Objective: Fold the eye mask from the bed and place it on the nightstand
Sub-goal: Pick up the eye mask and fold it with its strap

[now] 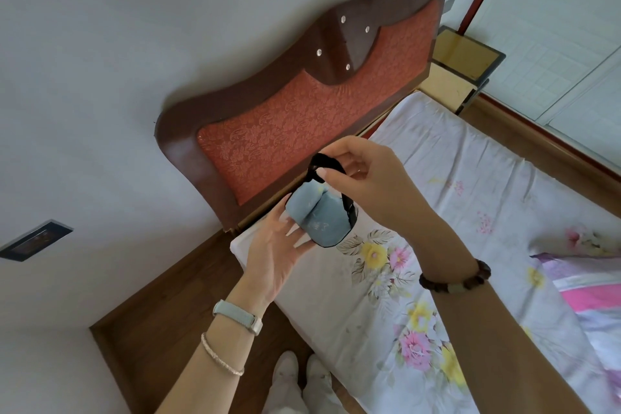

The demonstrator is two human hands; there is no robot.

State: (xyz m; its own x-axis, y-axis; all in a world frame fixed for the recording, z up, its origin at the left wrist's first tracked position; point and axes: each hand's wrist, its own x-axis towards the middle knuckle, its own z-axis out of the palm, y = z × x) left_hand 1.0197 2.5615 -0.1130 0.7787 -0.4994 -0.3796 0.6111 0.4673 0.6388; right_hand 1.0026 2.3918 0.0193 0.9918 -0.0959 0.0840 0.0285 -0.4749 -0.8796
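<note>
A light blue eye mask [321, 217] with black trim is folded over on itself and held in the air above the bed's corner. My left hand [277, 247] supports it from below, fingers pressed against its blue face. My right hand [364, 178] pinches the mask's black elastic strap [322, 161] above the mask, the strap looped up between thumb and fingers. The yellow-topped nightstand [467, 54] stands at the far side of the bed, beside the headboard.
The bed [470, 198] has a white floral sheet, with a pink and purple quilt [591, 292] at the right. A red and brown headboard [302, 111] leans on the white wall. Wooden floor runs on both sides; my feet [299, 376] stand near the bed.
</note>
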